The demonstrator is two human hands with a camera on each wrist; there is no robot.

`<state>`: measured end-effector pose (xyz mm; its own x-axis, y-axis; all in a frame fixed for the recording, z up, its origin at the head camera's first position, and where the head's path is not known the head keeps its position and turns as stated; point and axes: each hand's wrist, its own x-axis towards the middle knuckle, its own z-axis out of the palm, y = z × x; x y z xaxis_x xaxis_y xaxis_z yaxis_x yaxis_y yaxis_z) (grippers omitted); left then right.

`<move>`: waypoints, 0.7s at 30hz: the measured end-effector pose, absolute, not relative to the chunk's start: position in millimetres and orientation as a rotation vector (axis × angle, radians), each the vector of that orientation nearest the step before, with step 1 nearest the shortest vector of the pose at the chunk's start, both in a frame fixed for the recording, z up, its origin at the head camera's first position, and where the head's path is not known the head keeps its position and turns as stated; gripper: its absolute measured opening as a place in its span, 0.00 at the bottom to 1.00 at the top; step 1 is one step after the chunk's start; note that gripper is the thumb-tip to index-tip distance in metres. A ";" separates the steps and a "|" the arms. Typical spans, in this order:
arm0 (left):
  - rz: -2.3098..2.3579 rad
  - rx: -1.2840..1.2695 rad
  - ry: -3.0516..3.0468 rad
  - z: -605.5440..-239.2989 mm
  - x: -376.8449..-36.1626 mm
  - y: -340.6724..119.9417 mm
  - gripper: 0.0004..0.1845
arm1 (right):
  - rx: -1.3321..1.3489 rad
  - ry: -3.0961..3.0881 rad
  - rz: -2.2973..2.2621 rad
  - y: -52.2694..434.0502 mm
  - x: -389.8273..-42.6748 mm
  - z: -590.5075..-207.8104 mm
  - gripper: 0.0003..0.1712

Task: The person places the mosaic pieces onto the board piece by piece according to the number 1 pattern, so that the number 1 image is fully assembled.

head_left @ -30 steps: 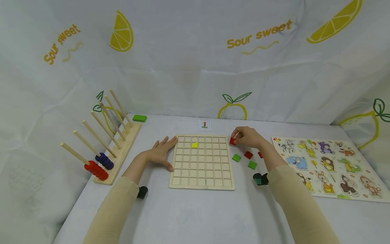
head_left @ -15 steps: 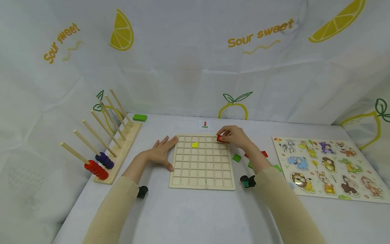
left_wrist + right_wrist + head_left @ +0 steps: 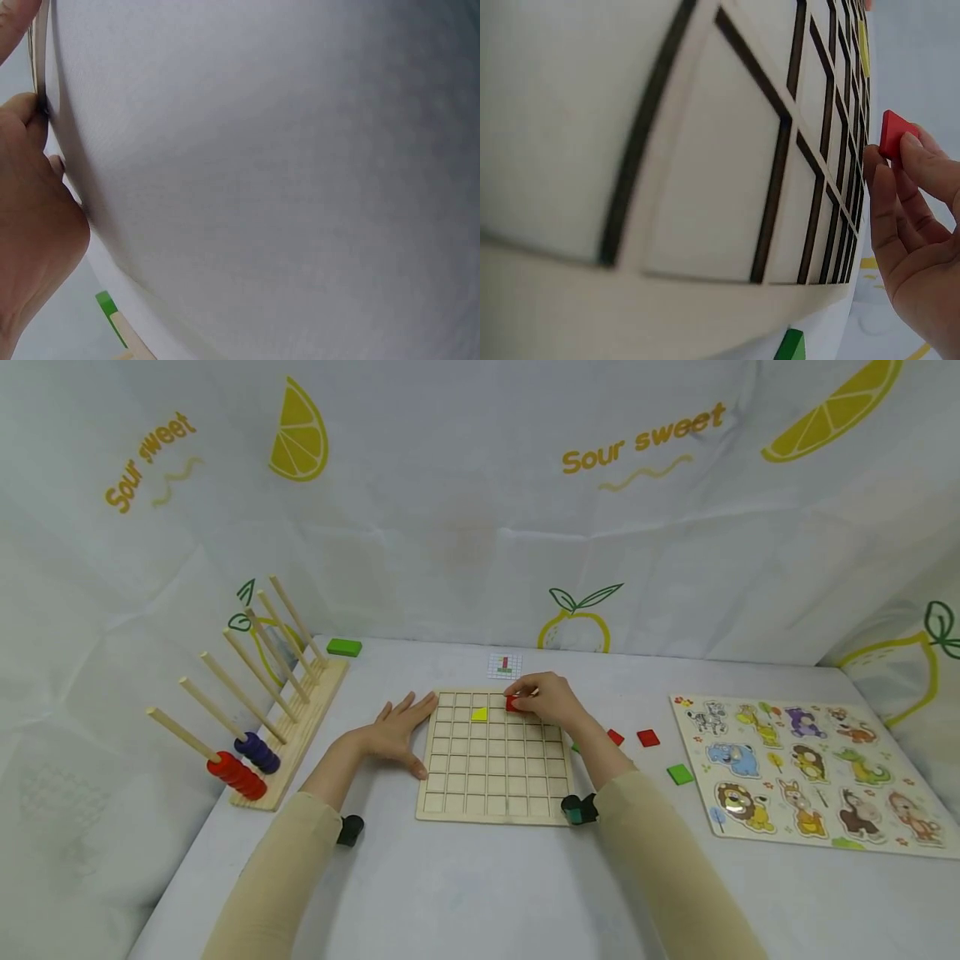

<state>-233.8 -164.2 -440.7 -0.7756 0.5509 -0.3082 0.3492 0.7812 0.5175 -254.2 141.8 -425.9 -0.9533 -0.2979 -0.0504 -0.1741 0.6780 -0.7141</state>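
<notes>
The left hand (image 3: 392, 740), fingers spread, rests against the board (image 3: 491, 820), probably steadying it. The right hand (image 3: 553, 700) pinches a red tile (image 3: 512, 703) above the board, apparently leaving its far side clear. Left of that hand sits a yellow tile (image 3: 479, 715); beyond, a pattern card (image 3: 505, 666), presumably for viewing.

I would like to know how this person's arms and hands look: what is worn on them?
The left sleeve and right sleeve are long, plain and beige, ending before the wrists. The left hand and right hand have no gloves. A small black device shows beside the left sleeve; a second black device, with a teal patch, beside the right.
</notes>
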 end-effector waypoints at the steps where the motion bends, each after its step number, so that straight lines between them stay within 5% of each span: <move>1: 0.614 0.677 2.520 -440.5 -233.8 -164.2 0.71 | -0.388 2.725 -1.140 140.0 -253.4 -425.4 0.12; 21: 0.610 0.674 2.520 -439.7 -233.4 -163.2 0.71 | -0.369 2.698 -1.164 118.2 -252.8 -428.2 0.07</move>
